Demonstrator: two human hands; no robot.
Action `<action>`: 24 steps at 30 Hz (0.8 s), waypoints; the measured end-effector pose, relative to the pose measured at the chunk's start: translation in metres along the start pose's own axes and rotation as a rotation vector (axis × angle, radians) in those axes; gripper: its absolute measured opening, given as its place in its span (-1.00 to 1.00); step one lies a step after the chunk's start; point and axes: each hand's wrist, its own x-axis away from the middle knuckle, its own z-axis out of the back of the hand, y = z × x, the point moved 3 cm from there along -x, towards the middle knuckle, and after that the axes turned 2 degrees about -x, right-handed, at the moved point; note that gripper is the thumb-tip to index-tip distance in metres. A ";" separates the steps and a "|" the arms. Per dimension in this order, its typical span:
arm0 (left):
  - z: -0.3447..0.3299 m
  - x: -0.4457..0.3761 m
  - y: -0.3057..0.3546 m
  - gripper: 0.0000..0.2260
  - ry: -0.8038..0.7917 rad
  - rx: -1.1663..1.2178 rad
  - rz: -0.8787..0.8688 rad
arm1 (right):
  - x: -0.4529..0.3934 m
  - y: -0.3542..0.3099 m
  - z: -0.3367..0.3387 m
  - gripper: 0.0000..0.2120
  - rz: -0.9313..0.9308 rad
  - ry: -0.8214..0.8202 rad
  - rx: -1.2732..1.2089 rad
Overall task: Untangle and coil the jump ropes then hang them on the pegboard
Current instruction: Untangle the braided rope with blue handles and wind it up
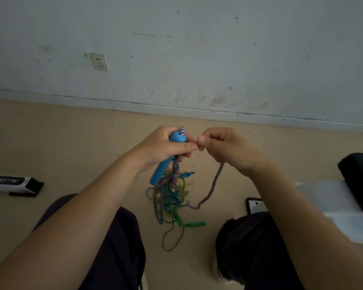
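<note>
My left hand grips the blue plastic handle; my right hand pinches the purple-and-white braided rope. I should draw it slowly free of the multicoloured tangle, not yanking.

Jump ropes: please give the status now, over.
Left hand grips blue handle. Right hand pinches striped rope. Tangle hangs between, unsorted; green handles low in it.

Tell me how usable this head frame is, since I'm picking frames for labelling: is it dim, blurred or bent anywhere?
Head view: dim, flat light with no glare or hard shadows; the skirting line bows, showing wide-angle distortion; the left hand with its blue handle and the right hand are fairly sharp; the rope tangle is soft, its strands hard to separate.
</note>
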 end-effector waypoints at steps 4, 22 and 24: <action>0.000 -0.004 0.002 -0.95 0.075 0.122 -0.002 | -0.004 -0.003 0.017 -0.75 0.135 0.184 -0.414; 0.001 0.010 -0.016 -0.86 0.174 -0.014 0.050 | -0.005 0.003 -0.001 -0.67 0.060 0.060 -0.110; -0.001 0.008 -0.020 -0.86 0.180 -0.019 0.074 | -0.006 0.003 0.001 -0.68 0.098 0.083 -0.253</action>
